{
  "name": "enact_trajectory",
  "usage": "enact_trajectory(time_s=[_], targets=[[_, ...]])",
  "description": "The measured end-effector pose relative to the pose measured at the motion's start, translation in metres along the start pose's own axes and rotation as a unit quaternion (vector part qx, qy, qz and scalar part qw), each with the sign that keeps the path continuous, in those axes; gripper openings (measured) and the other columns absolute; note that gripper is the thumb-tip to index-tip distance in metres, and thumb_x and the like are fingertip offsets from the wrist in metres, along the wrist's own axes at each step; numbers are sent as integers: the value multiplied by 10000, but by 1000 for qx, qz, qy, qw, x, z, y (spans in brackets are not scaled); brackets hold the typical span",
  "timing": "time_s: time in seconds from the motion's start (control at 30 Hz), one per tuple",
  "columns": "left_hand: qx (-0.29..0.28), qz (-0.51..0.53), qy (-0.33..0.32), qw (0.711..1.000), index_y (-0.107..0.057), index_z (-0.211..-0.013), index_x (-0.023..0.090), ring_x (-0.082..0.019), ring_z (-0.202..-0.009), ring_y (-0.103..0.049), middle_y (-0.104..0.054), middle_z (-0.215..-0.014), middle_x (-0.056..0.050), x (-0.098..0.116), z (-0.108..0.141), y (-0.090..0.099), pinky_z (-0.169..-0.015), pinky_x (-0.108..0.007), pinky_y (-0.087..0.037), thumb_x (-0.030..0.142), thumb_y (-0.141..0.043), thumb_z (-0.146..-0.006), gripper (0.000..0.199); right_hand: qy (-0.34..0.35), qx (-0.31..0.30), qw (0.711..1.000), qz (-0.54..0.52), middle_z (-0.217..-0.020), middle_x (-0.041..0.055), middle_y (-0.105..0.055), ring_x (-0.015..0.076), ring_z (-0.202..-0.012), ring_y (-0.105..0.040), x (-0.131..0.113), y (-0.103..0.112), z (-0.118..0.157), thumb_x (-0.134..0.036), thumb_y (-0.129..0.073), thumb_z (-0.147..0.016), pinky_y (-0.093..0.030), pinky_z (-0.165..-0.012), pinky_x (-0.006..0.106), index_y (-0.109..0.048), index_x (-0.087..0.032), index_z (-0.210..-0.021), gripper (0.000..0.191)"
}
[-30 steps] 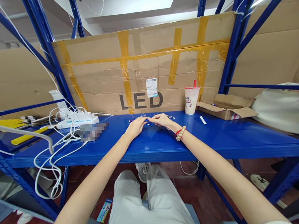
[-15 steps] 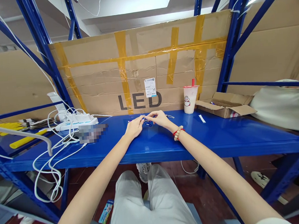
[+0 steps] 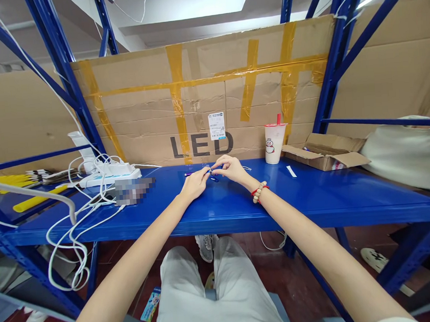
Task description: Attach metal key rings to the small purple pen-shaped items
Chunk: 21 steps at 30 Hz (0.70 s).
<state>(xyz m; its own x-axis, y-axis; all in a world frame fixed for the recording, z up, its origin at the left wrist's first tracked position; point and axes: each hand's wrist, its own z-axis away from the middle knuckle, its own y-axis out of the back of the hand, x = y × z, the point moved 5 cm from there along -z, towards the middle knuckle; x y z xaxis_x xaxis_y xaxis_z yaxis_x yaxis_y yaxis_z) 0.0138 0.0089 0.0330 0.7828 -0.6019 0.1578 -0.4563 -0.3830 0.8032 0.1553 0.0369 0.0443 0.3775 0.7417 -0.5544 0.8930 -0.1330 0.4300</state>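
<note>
My left hand (image 3: 194, 185) rests low over the blue shelf top, its fingers drawn together and pointing right. Facing it, my right hand (image 3: 232, 169) has thumb and forefinger pinched, with a beaded bracelet (image 3: 258, 192) on the wrist. The fingertips of both hands meet around something too small to name. Just below them is a small dark blue piece (image 3: 214, 178). A thin purple-blue rod end (image 3: 188, 174) shows behind my left hand; whether it is held is hidden. Past my right hand, a thin shiny metal piece (image 3: 247, 168) lies partly covered.
A white cup (image 3: 274, 144) with a red straw stands at the back right, beside a paper strip (image 3: 291, 171) and an open cardboard box (image 3: 325, 153). White cables and a power strip (image 3: 111, 177) crowd the left. Taped cardboard (image 3: 141, 117) walls the back.
My right hand's fingers have lifted slightly and pinch more closely near the left fingertips. More of the purple-blue rod end shows. The view has shifted a little.
</note>
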Motion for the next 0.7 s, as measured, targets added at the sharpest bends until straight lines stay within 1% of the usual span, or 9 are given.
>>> enact_trajectory(time_s=[0.1,0.27,0.47,0.57,0.7], targets=[[-28,-31,-16,999,-518,-1089,250,-183,-944,-600,-644,-1034,-19,1,1,-4,-754,-263,-461,303,-296,-901,296,12,-22,1000,17,-856,45,-601,65,-510,-466,6,0,1,-377,-714,-611,-400,-493,223,-720,-186,-747,235],[-43,-64,-52,996,-513,-1092,244,-186,-932,-594,-641,-1014,-33,3,1,-8,-743,-266,-456,311,-281,-903,307,15,-49,998,37,-849,34,-605,77,-537,-481,12,2,3,-375,-731,-590,-411,-533,235,-726,-206,-724,215],[-66,-74,-53,994,-495,-1103,227,-181,-841,-611,-653,-897,-39,2,1,-11,-710,-267,-460,329,-257,-908,325,18,-50,998,37,-838,35,-609,93,-574,-506,14,2,4,-401,-720,-598,-417,-548,238,-726,-208,-722,229],[-67,-85,-58,992,-498,-1098,222,-183,-848,-611,-652,-926,-46,0,1,-12,-721,-271,-463,326,-262,-907,321,17,-54,998,33,-817,35,-614,103,-598,-519,15,1,4,-397,-730,-581,-419,-551,236,-721,-203,-685,220],[-55,-80,-68,993,-493,-1115,223,-180,-941,-593,-635,-1038,-47,0,1,-12,-773,-269,-462,320,-282,-904,314,20,-50,998,18,-790,40,-616,114,-624,-533,15,1,4,-392,-729,-580,-420,-552,236,-718,-192,-670,220]])
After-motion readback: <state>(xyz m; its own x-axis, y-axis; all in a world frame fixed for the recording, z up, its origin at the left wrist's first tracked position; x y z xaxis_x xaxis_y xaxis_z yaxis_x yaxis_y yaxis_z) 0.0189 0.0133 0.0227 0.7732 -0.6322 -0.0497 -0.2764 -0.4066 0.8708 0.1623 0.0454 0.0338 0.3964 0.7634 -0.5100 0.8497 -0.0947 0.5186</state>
